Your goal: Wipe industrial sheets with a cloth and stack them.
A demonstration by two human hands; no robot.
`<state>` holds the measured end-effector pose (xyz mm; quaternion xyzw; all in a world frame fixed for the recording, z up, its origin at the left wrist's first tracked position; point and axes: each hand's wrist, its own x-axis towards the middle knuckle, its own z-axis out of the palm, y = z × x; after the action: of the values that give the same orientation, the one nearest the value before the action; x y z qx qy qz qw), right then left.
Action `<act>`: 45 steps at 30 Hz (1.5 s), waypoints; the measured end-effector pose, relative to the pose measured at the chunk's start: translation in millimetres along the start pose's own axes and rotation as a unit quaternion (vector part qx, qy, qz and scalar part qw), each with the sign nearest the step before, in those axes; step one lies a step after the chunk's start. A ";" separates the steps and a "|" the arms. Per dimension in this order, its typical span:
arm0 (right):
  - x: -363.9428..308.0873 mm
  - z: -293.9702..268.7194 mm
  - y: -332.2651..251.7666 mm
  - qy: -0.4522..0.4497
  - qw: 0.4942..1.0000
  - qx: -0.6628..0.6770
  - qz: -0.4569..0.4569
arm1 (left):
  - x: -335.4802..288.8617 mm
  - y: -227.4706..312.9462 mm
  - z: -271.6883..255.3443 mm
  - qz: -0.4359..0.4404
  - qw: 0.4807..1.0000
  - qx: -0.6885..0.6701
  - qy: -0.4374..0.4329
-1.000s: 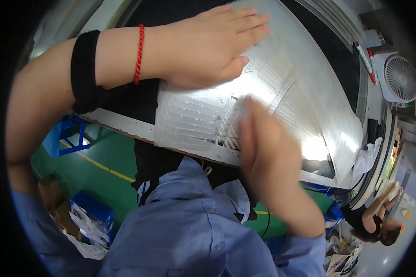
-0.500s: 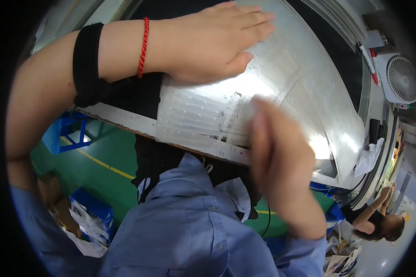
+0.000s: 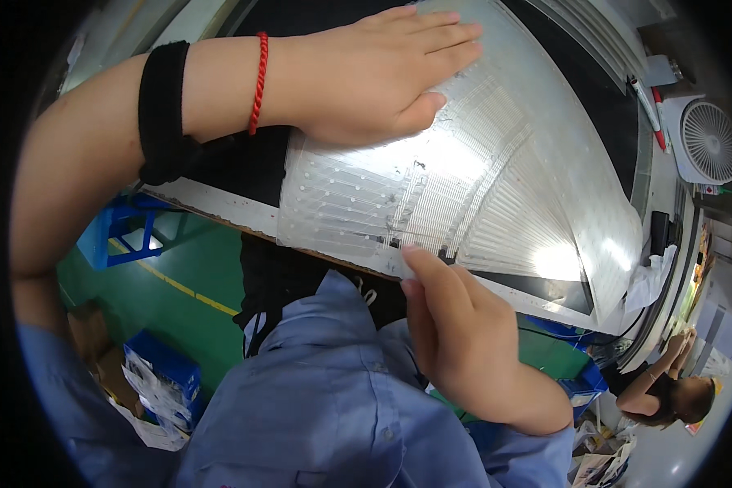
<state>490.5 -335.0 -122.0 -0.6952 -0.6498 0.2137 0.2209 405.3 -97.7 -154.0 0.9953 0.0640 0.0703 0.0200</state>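
A large translucent plastic sheet (image 3: pixel 545 171), marked with fine lines, a fan of rays and rows of small dots, lies on a black surface with a pale edge. My left hand (image 3: pixel 382 77) rests flat across its upper left part, fingers stretched out and pointing right. At the sheet's near edge, my right hand (image 3: pixel 468 337) is closed, with index finger and thumb pinched together beside small dark marks. Whatever that pinch holds, if anything, is hidden. Bright glare covers parts of the sheet.
A white fan (image 3: pixel 709 140), a red marker (image 3: pixel 657 122) and crumpled white paper (image 3: pixel 649 276) sit on the right. A blue stool (image 3: pixel 126 232) and a blue box (image 3: pixel 163 374) stand on the green floor. Another person (image 3: pixel 667 390) works at the far right.
My right hand has moved from over the sheet down and left to its near edge, uncovering the fan of lines. My left hand stays in nearly the same place.
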 end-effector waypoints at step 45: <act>15.5 14.3 1.6 0.064 0.997 -0.037 -0.028 | 1.3 -2.6 -0.8 0.003 1.000 -0.003 0.002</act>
<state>484.4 -319.1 -134.7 -0.6969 -0.6608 0.1381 0.2422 406.1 -94.9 -153.2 0.9953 0.0606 0.0721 0.0229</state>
